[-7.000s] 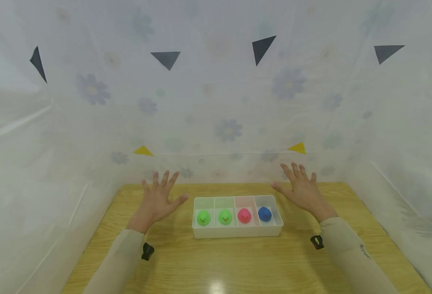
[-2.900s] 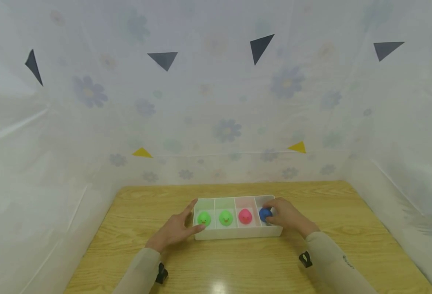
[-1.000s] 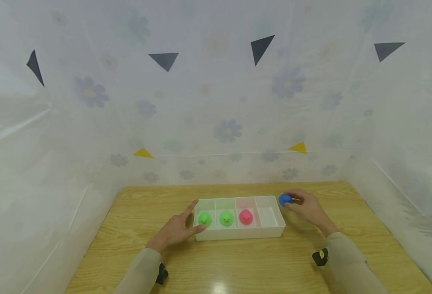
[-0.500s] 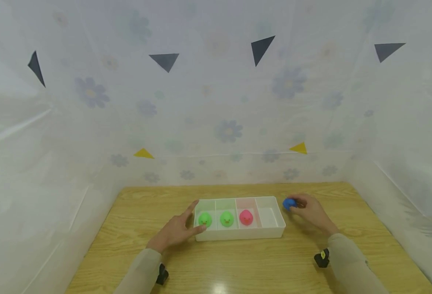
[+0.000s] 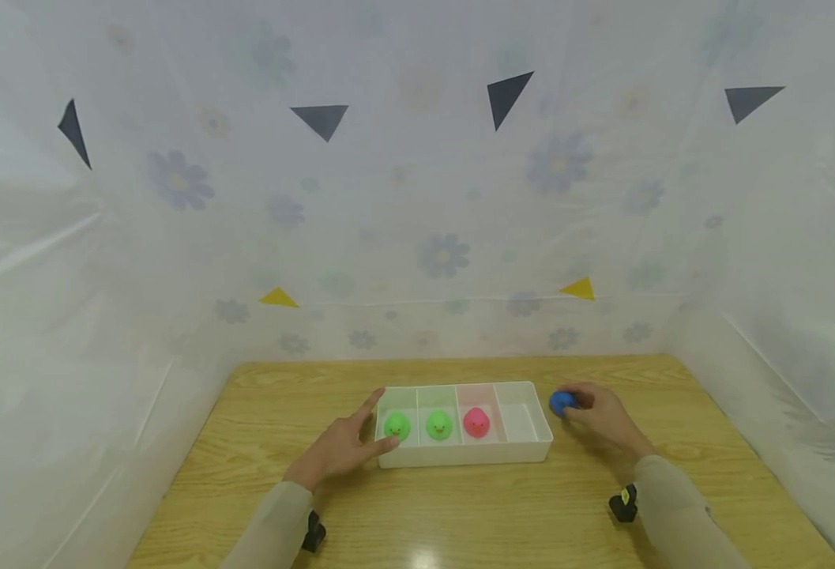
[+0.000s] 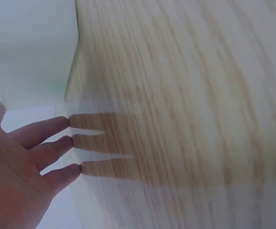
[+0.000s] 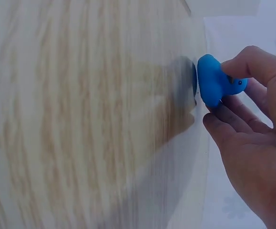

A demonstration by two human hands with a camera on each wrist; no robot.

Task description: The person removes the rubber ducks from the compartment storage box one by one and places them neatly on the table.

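Observation:
My left hand rests at the left end of a white four-compartment box, index finger at its back corner and thumb at its front rim. Its other fingers are straight, their tips at the tabletop. Right of the box, my right hand pinches a blue rubber duck between thumb and fingers, low over the table; a thin gap shows under it in the right wrist view. Two green ducks and a pink duck sit one per compartment from the left. The rightmost compartment holds nothing.
The wooden table has a pale flower-patterned curtain behind it and at both sides. Black and yellow triangles mark the curtain. Each wrist carries a small black device, such as the black mount on the right.
Both hands came from beside the box; the left settled on its left end. My right hand lifted the blue duck out of the rightmost compartment, carried it right, then lowered it toward the table.

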